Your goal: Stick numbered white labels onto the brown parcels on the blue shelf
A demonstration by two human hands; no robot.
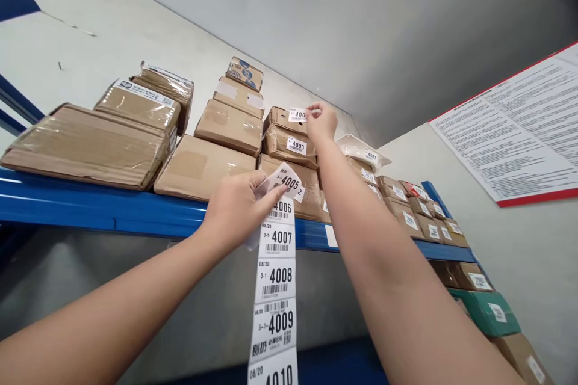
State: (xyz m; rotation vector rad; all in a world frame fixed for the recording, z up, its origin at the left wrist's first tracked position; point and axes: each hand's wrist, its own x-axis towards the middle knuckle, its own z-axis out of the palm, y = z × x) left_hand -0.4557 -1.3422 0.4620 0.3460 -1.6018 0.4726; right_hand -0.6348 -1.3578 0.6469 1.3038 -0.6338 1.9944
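Observation:
My left hand (pixel 239 201) is closed on the upper end of a strip of printed number labels (pixel 275 277), pinching it near the label marked 4005. The strip hangs straight down, showing 4006 to 4010 in order. Farther up, my right hand (pixel 322 120) pinches the right edge of a single label (pixel 297 115) whose last digit is hidden by my fingers. That label lies against the front of a small cardboard box (pixel 277 117). Directly beneath is another box (pixel 282 143) bearing the label 4003.
A blue shelf beam (pixel 90 207) runs across below stacked brown boxes (pixel 205 159). Farther right stand more labelled parcels, including a white bag (pixel 356 147) marked 4001. On a lower level is a green box (pixel 483 310). A printed notice (pixel 519 126) hangs on the right wall.

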